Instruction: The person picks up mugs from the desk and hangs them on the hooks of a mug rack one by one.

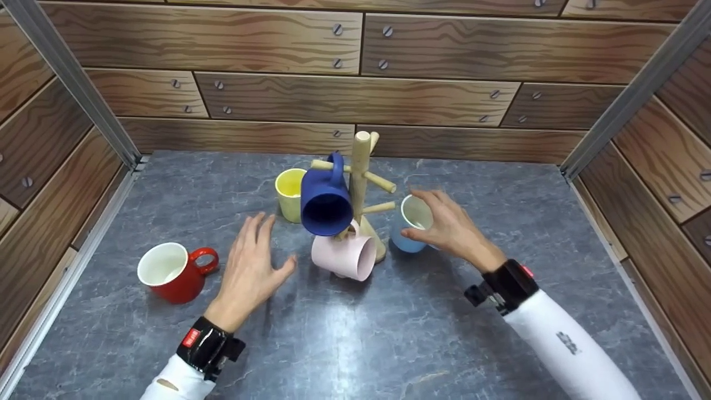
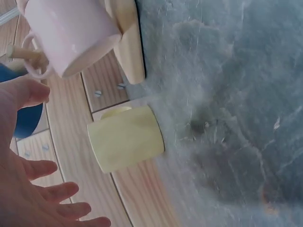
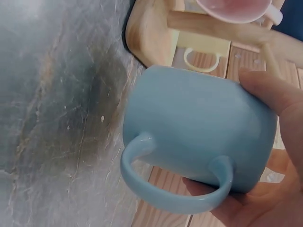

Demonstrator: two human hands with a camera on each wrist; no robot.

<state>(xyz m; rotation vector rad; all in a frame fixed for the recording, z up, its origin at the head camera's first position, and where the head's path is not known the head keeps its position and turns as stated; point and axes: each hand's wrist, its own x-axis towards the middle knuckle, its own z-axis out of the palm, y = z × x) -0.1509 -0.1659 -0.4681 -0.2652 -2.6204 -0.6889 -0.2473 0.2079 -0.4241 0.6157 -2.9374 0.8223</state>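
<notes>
My right hand [image 1: 452,228] holds a light blue mug [image 1: 408,239] near its rim, thumb on one side and fingers on the other. The right wrist view shows the mug's handle [image 3: 175,203] jutting out beside the fingers. With fingers extended and thumb apart, my left hand [image 1: 250,272] is over the table between a red mug [image 1: 178,283] and a wooden mug tree [image 1: 360,166]. On the tree hang a dark blue mug [image 1: 319,191], tilted mouth toward me, and below it a pink mug [image 1: 341,255] lying sideways. Behind them stands a yellow mug [image 1: 289,205].
The grey marbled table [image 1: 344,344] is bordered by wood-patterned walls [image 1: 278,100] at the back and both sides. Metal posts [image 1: 83,94] mark the corners. Bare pegs [image 1: 380,182] stick out from the tree's right side toward the light blue mug.
</notes>
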